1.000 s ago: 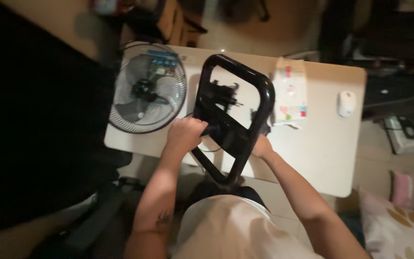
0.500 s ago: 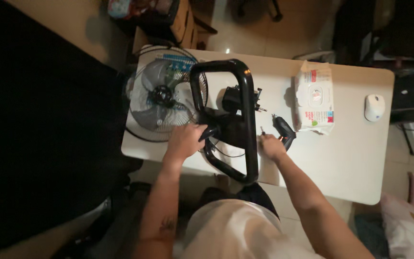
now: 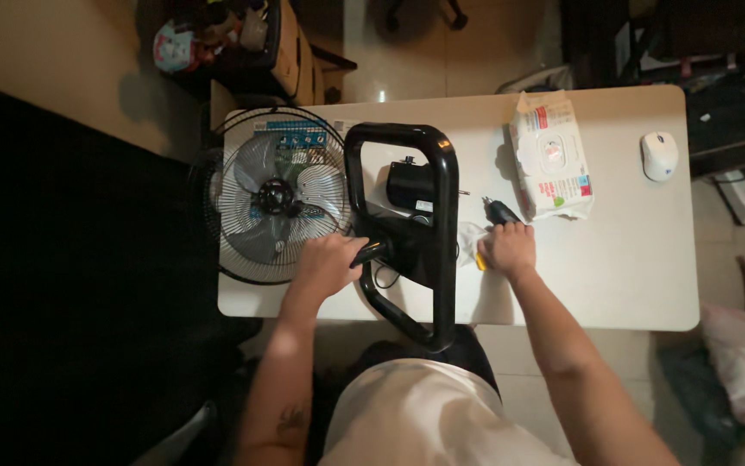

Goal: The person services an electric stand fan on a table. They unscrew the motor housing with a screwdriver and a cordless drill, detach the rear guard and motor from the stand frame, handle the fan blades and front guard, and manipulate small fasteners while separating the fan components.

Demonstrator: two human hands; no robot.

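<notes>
Packages first: soft wipes pack [image 3: 551, 156], white with a red band at its far end, an oval flap on top and coloured patches at its near corner, lies flat on the white desk [image 3: 614, 276] just beyond and to the right of your right hand [image 3: 505, 249]. Blue label card [image 3: 296, 136] sits on the far rim of the fan guard [image 3: 276, 195], beyond your left hand [image 3: 328, 266]. White mouse [image 3: 658, 155] rests well to the right of the right hand.

Black loop frame [image 3: 444, 226], a rounded rectangle, lies lengthwise between your hands, with the black motor block [image 3: 410, 185] inside its far half. Your left hand is curled shut around the short black bar [image 3: 370, 253] at the frame's left side. Your right hand is closed over a dark-tipped tool with a yellow part [image 3: 493, 220], just right of the frame; how firmly it grips, you cannot tell.

Change from half a second earlier: frame, fan guard and pack keep roughly the same layout; your right hand has settled down onto the tool.
</notes>
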